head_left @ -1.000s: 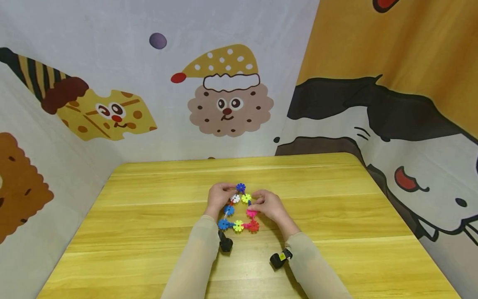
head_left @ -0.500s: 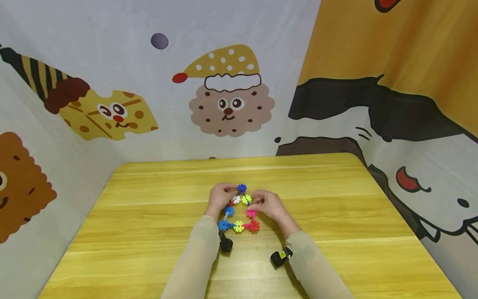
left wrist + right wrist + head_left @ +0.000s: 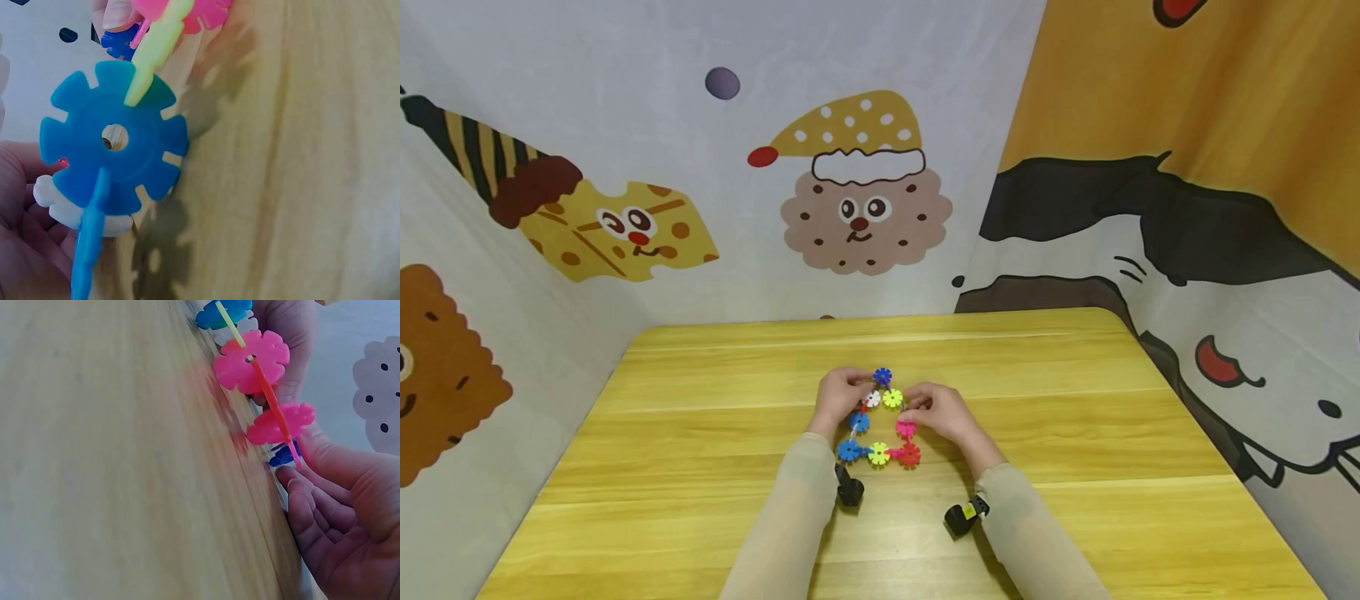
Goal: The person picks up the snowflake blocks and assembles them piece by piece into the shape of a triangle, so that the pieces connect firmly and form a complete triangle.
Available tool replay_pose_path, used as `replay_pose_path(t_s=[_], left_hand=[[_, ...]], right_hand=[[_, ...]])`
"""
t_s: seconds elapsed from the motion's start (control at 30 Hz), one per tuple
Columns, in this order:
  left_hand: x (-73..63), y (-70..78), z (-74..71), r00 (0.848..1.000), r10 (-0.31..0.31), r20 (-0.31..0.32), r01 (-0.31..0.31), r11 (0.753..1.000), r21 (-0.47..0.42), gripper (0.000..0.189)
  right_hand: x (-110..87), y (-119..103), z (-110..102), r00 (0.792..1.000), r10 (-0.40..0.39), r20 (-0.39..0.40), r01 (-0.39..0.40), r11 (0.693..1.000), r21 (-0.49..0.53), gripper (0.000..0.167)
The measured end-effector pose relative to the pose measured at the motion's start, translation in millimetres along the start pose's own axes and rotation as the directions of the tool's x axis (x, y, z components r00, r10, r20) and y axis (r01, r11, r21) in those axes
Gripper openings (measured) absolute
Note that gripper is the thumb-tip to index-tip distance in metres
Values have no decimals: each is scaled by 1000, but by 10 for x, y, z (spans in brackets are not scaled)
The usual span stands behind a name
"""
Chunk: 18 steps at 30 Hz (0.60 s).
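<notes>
A ring of interlocking snowflake discs (image 3: 878, 454) in several bright colours lies between my hands on the table. My left hand (image 3: 838, 400) grips its far left part, by the white disc (image 3: 872, 398), while a dark blue disc (image 3: 882, 377) tops the ring just beyond the fingertips. On the other side, my right hand (image 3: 942, 412) pinches the ring near the pink disc (image 3: 906, 428), below the yellow disc (image 3: 892, 398). In the left wrist view a large blue disc (image 3: 150, 144) partly hides the white one. The right wrist view shows the thumb at a pink disc (image 3: 281, 424) with a dark blue disc (image 3: 285, 454) beside the fingers.
The wooden table (image 3: 700, 500) stretches around the ring. A curtain (image 3: 737, 250) with cartoon prints stands behind and beside it. Black wrist cameras hang at both cuffs, the left camera (image 3: 850, 490) close to the ring's near left corner.
The ring's far end, with the dark blue, white and yellow discs, shifts slightly right and then back left. Both hands keep their hold almost in place.
</notes>
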<state>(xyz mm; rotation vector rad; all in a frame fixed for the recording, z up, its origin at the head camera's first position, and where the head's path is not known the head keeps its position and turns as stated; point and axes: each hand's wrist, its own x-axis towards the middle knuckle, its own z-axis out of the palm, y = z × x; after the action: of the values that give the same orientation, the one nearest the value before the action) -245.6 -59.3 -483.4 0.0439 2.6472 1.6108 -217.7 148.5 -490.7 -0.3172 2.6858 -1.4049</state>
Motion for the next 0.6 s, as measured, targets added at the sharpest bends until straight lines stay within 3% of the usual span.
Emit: replay_pose_path(t_s=[0.17, 0.43, 0.6], left_hand=[[-8, 1, -1, 1000, -3, 4, 3, 1000, -14, 24], [-47, 30, 17, 998, -2, 62, 5, 999, -37, 42], [-50, 37, 19, 998, -12, 55, 14, 999, -34, 43]], right_hand=[[-5, -20, -2, 1000, 17, -9, -17, 1000, 0, 37], [-37, -22, 25, 999, -51, -7, 50, 999, -10, 17], [-56, -16, 15, 998, -60, -31, 59, 998, -35, 20]])
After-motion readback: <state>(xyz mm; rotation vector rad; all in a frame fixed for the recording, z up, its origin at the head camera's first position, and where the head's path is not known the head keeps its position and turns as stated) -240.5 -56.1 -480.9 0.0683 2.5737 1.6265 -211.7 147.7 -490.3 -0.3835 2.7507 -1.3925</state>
